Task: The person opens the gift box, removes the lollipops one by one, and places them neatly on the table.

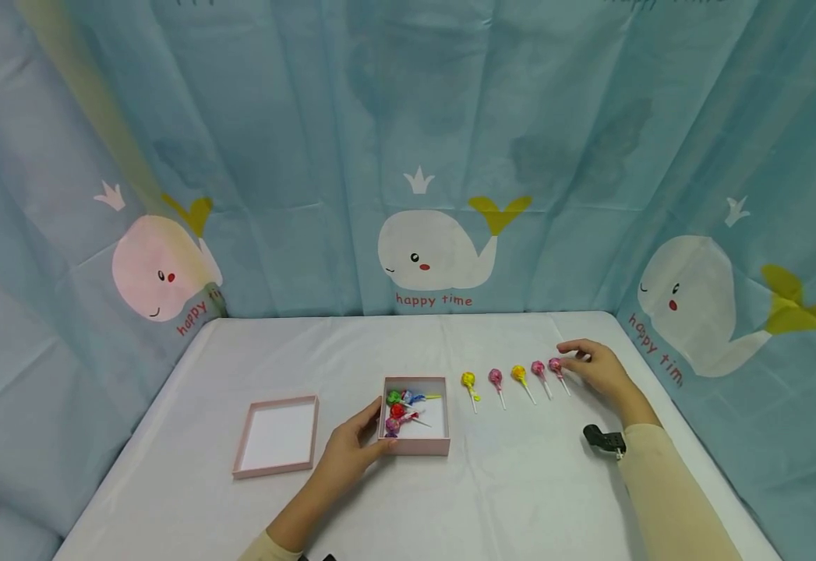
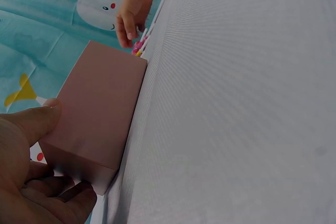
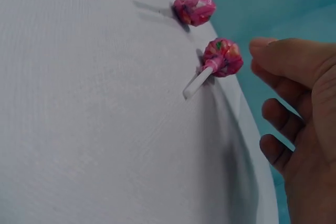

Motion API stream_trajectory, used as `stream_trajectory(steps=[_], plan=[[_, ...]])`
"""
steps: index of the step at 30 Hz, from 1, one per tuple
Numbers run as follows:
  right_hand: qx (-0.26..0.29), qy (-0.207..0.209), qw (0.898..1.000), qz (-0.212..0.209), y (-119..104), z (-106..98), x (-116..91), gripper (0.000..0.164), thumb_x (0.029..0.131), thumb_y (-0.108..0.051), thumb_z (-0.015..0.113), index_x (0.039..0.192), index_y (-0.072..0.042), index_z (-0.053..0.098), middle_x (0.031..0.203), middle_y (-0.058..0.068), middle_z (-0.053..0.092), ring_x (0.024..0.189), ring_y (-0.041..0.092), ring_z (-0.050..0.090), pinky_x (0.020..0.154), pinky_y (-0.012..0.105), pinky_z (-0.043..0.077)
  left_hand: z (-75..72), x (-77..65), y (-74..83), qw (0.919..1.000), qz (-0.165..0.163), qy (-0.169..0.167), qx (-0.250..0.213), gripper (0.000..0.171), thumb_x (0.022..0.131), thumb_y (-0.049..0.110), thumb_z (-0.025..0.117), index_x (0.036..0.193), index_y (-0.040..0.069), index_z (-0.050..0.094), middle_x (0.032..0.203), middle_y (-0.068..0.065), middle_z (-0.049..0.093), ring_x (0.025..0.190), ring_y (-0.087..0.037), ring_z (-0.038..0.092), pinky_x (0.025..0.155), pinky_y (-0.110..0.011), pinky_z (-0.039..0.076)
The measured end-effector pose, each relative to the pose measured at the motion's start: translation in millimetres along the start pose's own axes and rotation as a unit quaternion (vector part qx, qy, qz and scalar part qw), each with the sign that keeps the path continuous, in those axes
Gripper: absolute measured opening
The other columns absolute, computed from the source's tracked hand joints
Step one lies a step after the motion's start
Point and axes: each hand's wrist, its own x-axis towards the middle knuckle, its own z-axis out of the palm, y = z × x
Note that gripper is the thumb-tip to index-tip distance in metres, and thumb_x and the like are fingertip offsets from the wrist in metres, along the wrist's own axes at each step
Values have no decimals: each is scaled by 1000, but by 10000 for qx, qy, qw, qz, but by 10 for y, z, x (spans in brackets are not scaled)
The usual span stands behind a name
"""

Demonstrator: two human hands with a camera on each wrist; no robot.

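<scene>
My left hand (image 1: 346, 453) holds a small pink open-topped box (image 1: 418, 447) by its left side, thumb on the front wall. Inside lie several wrapped lollipops (image 1: 397, 411) in green, blue, red and purple, bunched toward the left. To the right of the box, several more lollipops stand apart in a row, from a yellow one (image 1: 468, 379) to a pink one (image 1: 556, 364) at the far right end. Just beside that last pink lollipop hovers my right hand (image 1: 602, 378), fingers loosely bent. The right wrist view shows a gap between the fingertips and its wrapper.
A shallow pink-edged box lid (image 1: 281, 435) with a white inside lies left of the box. White cloth (image 1: 506, 491) covers the table, and a blue whale-print curtain (image 1: 295, 257) surrounds it. A black device (image 1: 604, 439) is at the right wrist.
</scene>
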Motion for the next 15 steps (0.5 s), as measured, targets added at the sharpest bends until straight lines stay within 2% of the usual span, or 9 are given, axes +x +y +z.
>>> stream_trajectory(steps=[8, 15], plan=[[2, 414, 9974, -592, -129, -34, -8, 31, 97, -18, 74, 125, -6, 71, 124, 15, 69, 108, 27, 54, 90, 36, 45, -12, -4, 16, 10000, 35, -44, -61, 83, 86, 30, 84, 157, 11, 43, 160, -10, 44, 149, -30, 39, 117, -38, 40], [49, 415, 9944, -971, -395, -70, -21, 30, 97, -21, 73, 125, -9, 70, 126, 11, 68, 113, 27, 54, 97, 47, 46, -6, -14, 25, 10000, -19, -48, -77, 83, 86, 28, 84, 157, 12, 43, 159, -10, 44, 149, -29, 39, 117, -37, 40]])
